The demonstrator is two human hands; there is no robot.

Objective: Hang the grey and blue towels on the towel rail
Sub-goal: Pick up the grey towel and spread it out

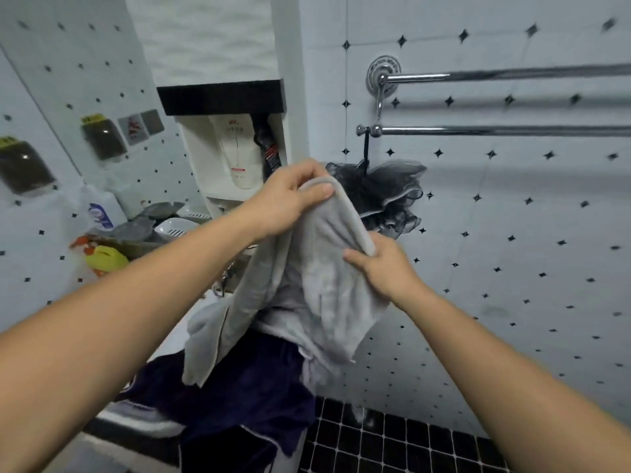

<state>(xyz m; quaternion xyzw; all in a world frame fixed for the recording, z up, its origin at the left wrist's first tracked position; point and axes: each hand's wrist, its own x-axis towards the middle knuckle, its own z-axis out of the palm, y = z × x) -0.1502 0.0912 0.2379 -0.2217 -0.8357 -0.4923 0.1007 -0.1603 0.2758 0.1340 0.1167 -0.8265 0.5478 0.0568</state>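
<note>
Both hands hold the grey towel (321,295) up in front of me. My left hand (290,199) grips its upper hem, and my right hand (382,264) pinches the same hem lower and to the right. The rest of the towel hangs down in folds. Below it, a dark blue towel (246,390) with pale stripes lies draped over the white basin edge (170,339). The chrome towel rail (478,131) runs across the tiled wall at the upper right, with a second bar (478,76) above it; both bars are bare.
A black mesh bath sponge (386,196) hangs by a cord from the lower bar's left end, just behind the towel. A white niche with bottles (239,151) stands left of it. Clutter with a yellow item (106,257) lies at the left. Black floor tiles (392,445) are below.
</note>
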